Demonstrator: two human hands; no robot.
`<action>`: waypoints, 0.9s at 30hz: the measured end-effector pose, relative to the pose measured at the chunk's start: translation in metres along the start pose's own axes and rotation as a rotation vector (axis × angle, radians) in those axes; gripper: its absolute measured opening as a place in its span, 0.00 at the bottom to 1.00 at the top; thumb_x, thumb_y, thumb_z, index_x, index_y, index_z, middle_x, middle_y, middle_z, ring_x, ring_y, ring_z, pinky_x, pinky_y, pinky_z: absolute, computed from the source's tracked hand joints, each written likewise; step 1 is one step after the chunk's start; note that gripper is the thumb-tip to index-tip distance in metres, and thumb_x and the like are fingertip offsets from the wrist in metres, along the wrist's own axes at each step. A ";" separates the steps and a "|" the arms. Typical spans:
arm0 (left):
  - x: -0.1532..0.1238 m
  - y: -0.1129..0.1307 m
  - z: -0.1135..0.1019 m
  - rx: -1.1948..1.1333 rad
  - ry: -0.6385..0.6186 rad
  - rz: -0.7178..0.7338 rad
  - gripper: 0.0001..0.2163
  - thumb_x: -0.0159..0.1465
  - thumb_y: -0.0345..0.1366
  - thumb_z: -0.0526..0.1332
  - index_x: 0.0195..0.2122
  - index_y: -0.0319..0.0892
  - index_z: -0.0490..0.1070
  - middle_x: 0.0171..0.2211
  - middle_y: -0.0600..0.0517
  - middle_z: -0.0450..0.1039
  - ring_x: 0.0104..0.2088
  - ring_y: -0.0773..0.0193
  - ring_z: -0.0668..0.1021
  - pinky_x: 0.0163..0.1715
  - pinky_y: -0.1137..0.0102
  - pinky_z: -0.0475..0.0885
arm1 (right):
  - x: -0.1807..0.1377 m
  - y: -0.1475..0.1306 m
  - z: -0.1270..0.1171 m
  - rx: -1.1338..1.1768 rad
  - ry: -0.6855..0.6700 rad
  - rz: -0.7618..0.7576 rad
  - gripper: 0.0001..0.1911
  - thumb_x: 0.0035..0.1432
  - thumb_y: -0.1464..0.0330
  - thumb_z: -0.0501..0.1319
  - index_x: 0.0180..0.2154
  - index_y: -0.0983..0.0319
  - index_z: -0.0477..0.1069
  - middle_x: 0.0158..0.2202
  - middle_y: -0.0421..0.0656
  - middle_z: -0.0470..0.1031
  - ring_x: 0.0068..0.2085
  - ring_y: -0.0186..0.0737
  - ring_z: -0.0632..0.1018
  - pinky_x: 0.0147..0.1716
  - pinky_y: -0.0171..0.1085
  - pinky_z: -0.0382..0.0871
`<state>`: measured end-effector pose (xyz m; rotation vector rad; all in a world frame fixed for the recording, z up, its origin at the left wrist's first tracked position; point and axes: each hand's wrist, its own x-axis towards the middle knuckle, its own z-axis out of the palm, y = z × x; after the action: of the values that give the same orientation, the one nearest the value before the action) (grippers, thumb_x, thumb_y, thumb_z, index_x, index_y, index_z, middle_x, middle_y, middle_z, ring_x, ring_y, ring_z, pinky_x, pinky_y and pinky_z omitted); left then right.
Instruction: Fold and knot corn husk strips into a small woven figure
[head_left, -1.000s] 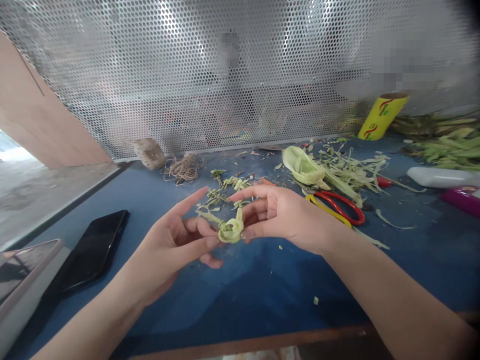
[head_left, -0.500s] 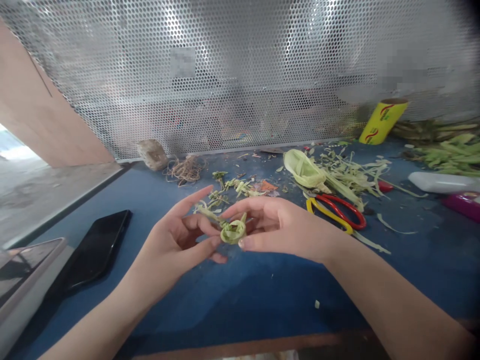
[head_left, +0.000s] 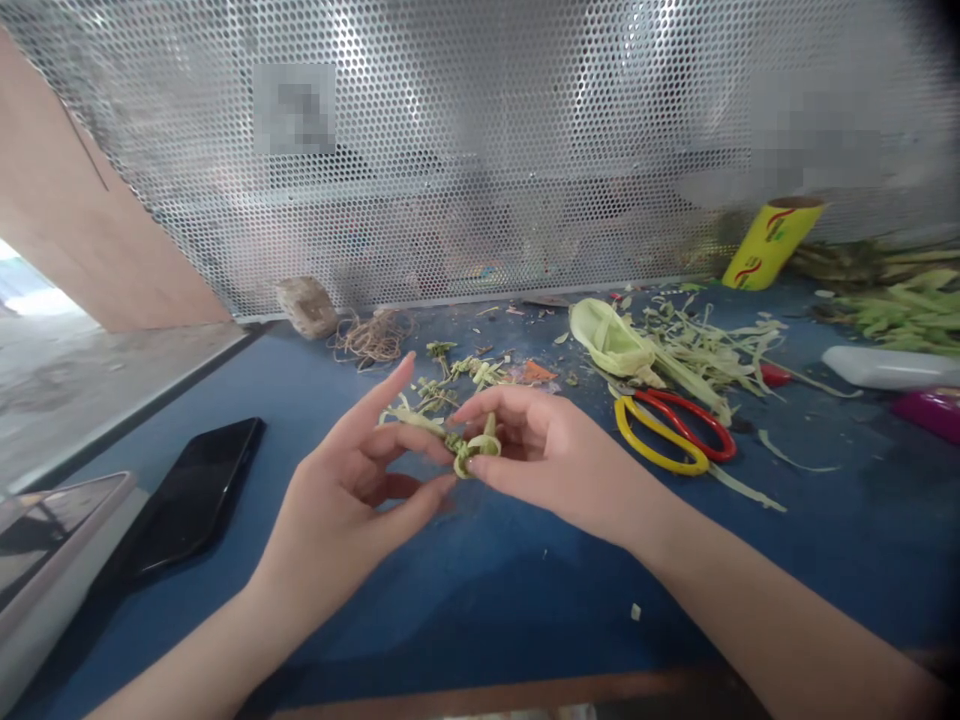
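A small knotted corn husk strip [head_left: 463, 455], pale green with a loop at its right side, is held above the table between both hands. My right hand [head_left: 551, 450] pinches the loop between thumb and fingertips. My left hand [head_left: 367, 480] has its thumb and bent fingers closed on the knot's left side, its index finger raised. A loose end of the strip reaches left behind my left fingers. Scissors [head_left: 671, 440] with one yellow and one red handle lie right of my right hand, their blades covered by husk pieces.
The blue table [head_left: 480, 600] carries a black phone [head_left: 199, 490] at left, twine [head_left: 373, 338], a stone-like block [head_left: 306, 307], a husk cup [head_left: 611, 340] and shredded husk [head_left: 705, 345]. A yellow roll [head_left: 772, 245] leans near the perforated metal screen [head_left: 480, 220] behind.
My right fingers have shifted slightly left and up, closing over the loop, which now looks smaller and turned. My left thumb has moved a little right toward it. The camera view has shifted slightly.
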<state>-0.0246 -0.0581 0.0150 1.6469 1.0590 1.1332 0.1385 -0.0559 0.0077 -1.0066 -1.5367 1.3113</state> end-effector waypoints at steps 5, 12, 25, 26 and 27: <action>-0.002 0.000 0.001 0.040 0.044 0.025 0.35 0.52 0.29 0.63 0.60 0.50 0.50 0.26 0.57 0.72 0.27 0.66 0.74 0.30 0.69 0.76 | -0.001 0.000 0.000 0.008 0.027 -0.015 0.12 0.50 0.71 0.60 0.39 0.60 0.65 0.28 0.37 0.67 0.31 0.31 0.72 0.31 0.32 0.67; -0.002 0.000 0.000 0.083 0.069 0.038 0.35 0.52 0.30 0.63 0.60 0.51 0.50 0.25 0.56 0.73 0.25 0.65 0.75 0.29 0.68 0.76 | 0.000 0.003 0.001 0.054 0.014 -0.047 0.14 0.49 0.74 0.59 0.40 0.59 0.64 0.35 0.39 0.70 0.37 0.32 0.73 0.38 0.34 0.68; -0.005 -0.021 -0.002 0.307 0.049 0.301 0.41 0.55 0.30 0.62 0.60 0.62 0.34 0.28 0.60 0.75 0.34 0.63 0.77 0.29 0.72 0.75 | 0.003 0.008 0.001 0.092 0.034 -0.025 0.17 0.44 0.77 0.59 0.38 0.59 0.63 0.32 0.37 0.67 0.30 0.29 0.70 0.29 0.30 0.66; -0.005 -0.022 -0.003 0.358 0.026 0.320 0.43 0.55 0.30 0.62 0.60 0.61 0.30 0.29 0.58 0.76 0.34 0.61 0.77 0.29 0.71 0.75 | 0.003 0.009 0.001 0.087 0.030 -0.032 0.17 0.43 0.78 0.58 0.38 0.59 0.63 0.32 0.37 0.67 0.30 0.29 0.70 0.28 0.29 0.65; -0.005 -0.023 -0.003 0.423 -0.001 0.330 0.44 0.54 0.30 0.62 0.61 0.58 0.29 0.30 0.56 0.76 0.34 0.60 0.77 0.29 0.70 0.75 | 0.003 0.010 0.001 0.082 0.025 -0.039 0.18 0.43 0.79 0.58 0.38 0.59 0.63 0.32 0.37 0.67 0.30 0.29 0.69 0.27 0.29 0.65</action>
<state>-0.0330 -0.0562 -0.0068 2.2184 1.1067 1.1681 0.1369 -0.0520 -0.0022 -0.9336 -1.4644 1.3189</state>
